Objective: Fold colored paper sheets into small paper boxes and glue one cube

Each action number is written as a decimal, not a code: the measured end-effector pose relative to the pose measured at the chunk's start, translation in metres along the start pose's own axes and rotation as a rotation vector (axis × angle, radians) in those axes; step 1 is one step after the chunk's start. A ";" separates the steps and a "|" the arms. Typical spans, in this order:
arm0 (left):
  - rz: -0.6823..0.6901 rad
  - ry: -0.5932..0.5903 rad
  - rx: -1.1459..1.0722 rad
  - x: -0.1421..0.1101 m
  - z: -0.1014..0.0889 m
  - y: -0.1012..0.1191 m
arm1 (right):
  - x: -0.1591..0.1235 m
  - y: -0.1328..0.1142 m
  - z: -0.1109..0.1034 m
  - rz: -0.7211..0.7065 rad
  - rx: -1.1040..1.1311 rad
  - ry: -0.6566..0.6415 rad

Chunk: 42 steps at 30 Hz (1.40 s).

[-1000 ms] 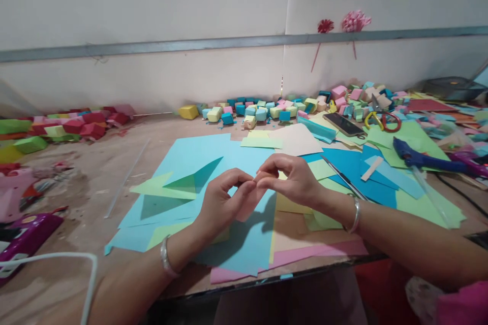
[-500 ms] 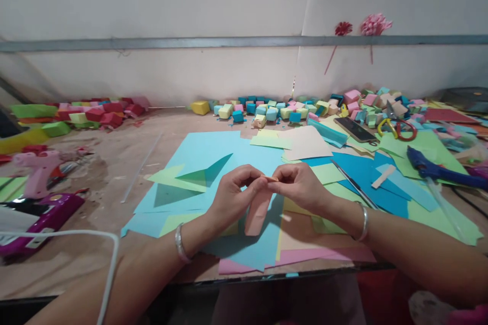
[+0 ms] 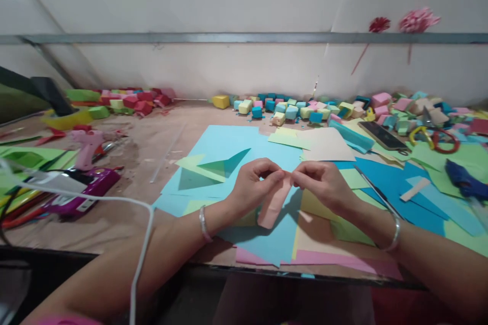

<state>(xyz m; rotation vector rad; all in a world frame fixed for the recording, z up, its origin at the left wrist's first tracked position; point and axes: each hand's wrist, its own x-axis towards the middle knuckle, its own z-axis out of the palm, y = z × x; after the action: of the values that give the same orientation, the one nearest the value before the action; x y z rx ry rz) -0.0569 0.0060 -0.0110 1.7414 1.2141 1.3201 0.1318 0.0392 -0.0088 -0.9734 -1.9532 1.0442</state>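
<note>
As we look down over a cluttered worktable (image 3: 194,117), we see the left hand (image 3: 255,185) pinching the top of a peach paper strip (image 3: 271,208) between thumb and fingers. The right hand (image 3: 322,183) pinches the same end, just beside it. The strip slants downward from the fingertips, over light blue paper (image 3: 224,144). On our left we find a pink glue gun (image 3: 87,147); on our right, a pen (image 3: 375,188) and a phone (image 3: 382,136).

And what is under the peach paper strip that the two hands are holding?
Light blue paper shows below the strip, partly shadowed, with a greenish piece at its left. What the strip covers cannot be seen.
</note>
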 end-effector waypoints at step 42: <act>-0.505 -0.006 -0.436 0.015 -0.006 -0.006 | 0.005 0.007 0.012 0.365 0.309 -0.185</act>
<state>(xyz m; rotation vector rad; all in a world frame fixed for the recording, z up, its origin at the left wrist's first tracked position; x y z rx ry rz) -0.0630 0.0218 -0.0090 1.0449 1.1553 1.1574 0.1209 0.0422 -0.0186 -1.1108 -1.7180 1.6390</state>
